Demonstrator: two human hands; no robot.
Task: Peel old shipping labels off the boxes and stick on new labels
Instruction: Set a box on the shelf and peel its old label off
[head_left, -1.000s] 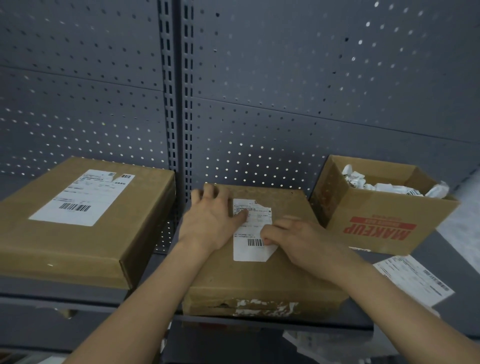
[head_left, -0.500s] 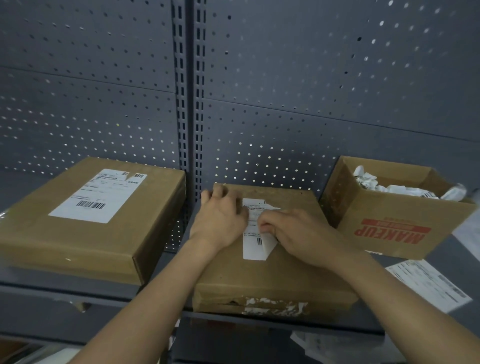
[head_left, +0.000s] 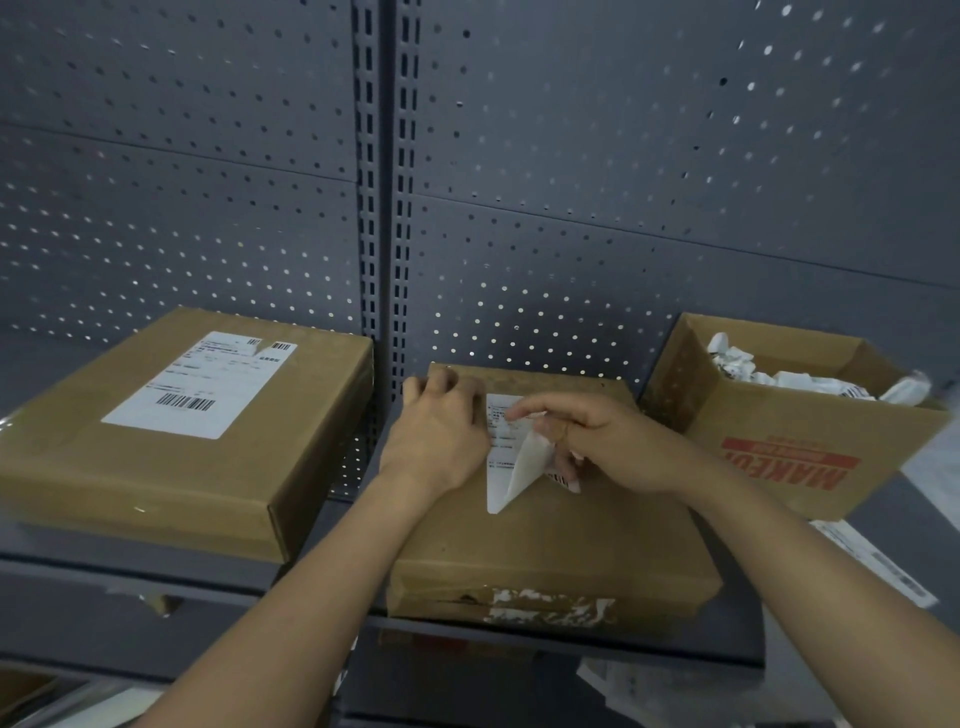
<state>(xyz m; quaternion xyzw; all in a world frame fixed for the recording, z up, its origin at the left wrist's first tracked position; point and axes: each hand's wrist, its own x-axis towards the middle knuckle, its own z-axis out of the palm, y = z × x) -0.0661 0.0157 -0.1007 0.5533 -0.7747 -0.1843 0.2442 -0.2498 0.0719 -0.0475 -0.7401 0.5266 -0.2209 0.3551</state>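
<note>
1. Cardboard box (head_left: 561, 545) sits mid-shelf before us, its old label (head_left: 522, 467) half peeled
2. Our left hand (head_left: 439, 436) presses palm-down on the box top, left of the label
3. Our right hand (head_left: 608, 447) pinches the label's lifted flap

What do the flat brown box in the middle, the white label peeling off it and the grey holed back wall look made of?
Flat brown box: matte cardboard, its surface torn at the front edge. White label: thin sticky-backed paper, probably; it folds over in the grip of the right hand. Grey holed back wall: likely painted sheet metal, matte, with evenly punched holes.
</note>
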